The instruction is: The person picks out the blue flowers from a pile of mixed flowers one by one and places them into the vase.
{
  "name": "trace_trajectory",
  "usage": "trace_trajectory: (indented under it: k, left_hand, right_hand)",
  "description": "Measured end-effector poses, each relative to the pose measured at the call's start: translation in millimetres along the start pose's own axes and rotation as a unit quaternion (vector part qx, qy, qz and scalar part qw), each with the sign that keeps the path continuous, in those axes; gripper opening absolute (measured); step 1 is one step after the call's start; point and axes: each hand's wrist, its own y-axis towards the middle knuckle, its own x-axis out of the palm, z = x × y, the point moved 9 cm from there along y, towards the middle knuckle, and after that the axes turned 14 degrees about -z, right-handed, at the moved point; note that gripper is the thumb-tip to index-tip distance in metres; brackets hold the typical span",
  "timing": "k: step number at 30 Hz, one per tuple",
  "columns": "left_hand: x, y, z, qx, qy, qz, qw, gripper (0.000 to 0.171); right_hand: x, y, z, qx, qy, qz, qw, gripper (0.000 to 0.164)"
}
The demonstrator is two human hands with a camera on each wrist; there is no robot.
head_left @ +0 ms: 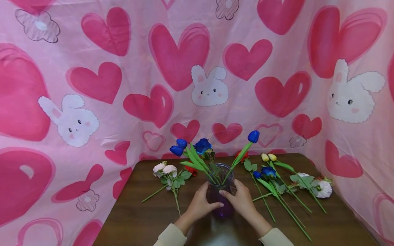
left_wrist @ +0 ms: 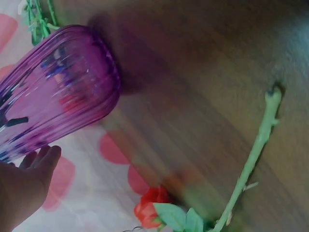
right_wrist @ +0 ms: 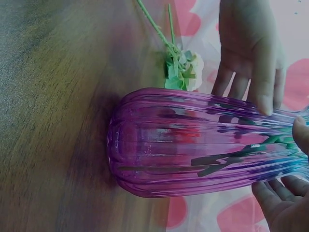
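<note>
A ribbed purple glass vase [head_left: 224, 206] is upright at the front middle of the table, between both hands. My left hand [head_left: 200, 202] grips its left side and my right hand [head_left: 242, 200] its right side, thumbs on the near face. The right wrist view shows fingers reaching behind the glass, and cut stem ends [right_wrist: 212, 164] inside it. From the vase's mouth rise two blue tulips [head_left: 178, 148] and a blue rose [head_left: 202, 146] leaning left, plus another blue tulip [head_left: 253, 136] leaning right. Whether the vase's base touches the table I cannot tell.
Pale pink flowers [head_left: 166, 169] lie left of the vase. Red flowers [head_left: 190, 169] lie behind it. To the right lie yellow tulips [head_left: 268, 157], a blue rose [head_left: 268, 171] and white flowers [head_left: 324, 189], stems pointing forward. A heart-patterned pink cloth [head_left: 184, 112] hangs behind the table.
</note>
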Motion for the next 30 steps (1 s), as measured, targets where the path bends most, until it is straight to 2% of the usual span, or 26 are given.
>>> trace_trajectory:
  k: [12, 21, 25, 30]
  left_hand:
    - [11.5, 2.6, -13.7, -0.020, -0.040, 0.007, 0.9990, 0.088]
    - [12.1, 1.3, -11.6, -0.015, -0.020, 0.016, 0.9996, 0.082]
    - [12.8, 1.7, -12.3, -0.016, -0.010, 0.013, 0.9997, 0.082]
    - [13.3, 2.2, -14.5, -0.028, -0.012, 0.005, 0.9995, 0.083]
  right_hand:
    - [1.0, 0.1, -0.3, -0.002, -0.003, 0.001, 1.000, 0.049]
    - [-0.1, 1.9, 1.0, -0.002, -0.002, -0.016, 1.000, 0.051]
    - [-8.5, 3.8, -0.8, 0.005, -0.016, -0.026, 1.000, 0.054]
    - [-30.0, 0.7, -8.8, 0.000, -0.063, -0.031, 0.998, 0.061]
